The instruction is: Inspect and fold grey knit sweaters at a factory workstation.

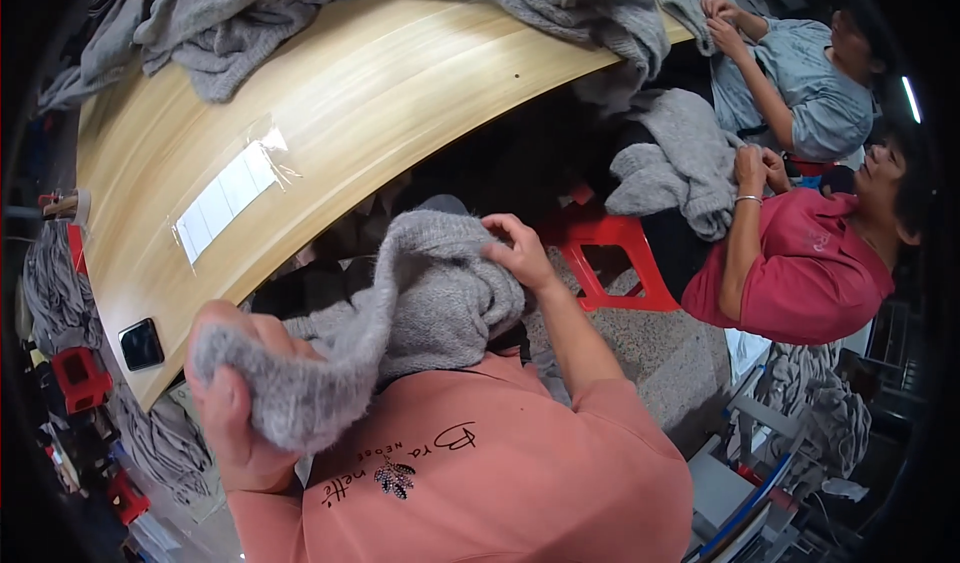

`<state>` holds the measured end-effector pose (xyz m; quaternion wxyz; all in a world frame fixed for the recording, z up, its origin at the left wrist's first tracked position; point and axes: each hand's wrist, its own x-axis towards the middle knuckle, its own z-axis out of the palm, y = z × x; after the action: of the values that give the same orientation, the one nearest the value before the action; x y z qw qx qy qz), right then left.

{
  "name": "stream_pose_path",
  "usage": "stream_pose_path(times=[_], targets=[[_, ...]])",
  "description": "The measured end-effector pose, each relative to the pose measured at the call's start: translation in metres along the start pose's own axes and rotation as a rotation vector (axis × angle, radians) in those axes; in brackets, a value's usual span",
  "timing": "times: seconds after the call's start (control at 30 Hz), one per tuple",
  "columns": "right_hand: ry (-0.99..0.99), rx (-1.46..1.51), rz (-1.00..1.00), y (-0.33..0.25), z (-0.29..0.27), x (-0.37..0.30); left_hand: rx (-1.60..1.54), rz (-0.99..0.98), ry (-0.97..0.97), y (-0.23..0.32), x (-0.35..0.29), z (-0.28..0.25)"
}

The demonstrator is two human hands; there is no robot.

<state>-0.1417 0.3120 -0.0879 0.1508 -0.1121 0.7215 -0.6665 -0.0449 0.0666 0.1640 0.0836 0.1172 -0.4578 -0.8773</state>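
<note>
A fuzzy grey knitted garment [440, 313] lies bunched over my lap, one end lifted toward the left. My left hand [225, 403] is wrapped round that raised end, thumb in front and fingers behind the knit. At the far side of the bundle, my right hand [518, 251] pinches the knit with bent fingers. Between the two hands the cloth hangs in a loose, twisted band. Folds hide part of the garment and the tips of my right fingers.
A wooden table [400, 53] curves ahead, with grey knits [230, 23] heaped along its far edge. A phone [141, 344] and a taped white paper strip [225, 203] lie on it. Two co-workers sit at right handling grey knits [680, 158], near a red stool [625, 263].
</note>
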Motion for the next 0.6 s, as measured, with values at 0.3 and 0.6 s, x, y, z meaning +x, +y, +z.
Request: stream_pose_path(times=[0.3,0.6], targets=[[-0.01,0.093,0.565,0.048,-0.039,-0.004,0.205,-0.043,0.265,-0.079,0.022,-0.097],[-0.182,0.401,0.583,0.032,-0.018,0.005,0.083,-0.262,0.257,-0.091,0.013,-0.094]])
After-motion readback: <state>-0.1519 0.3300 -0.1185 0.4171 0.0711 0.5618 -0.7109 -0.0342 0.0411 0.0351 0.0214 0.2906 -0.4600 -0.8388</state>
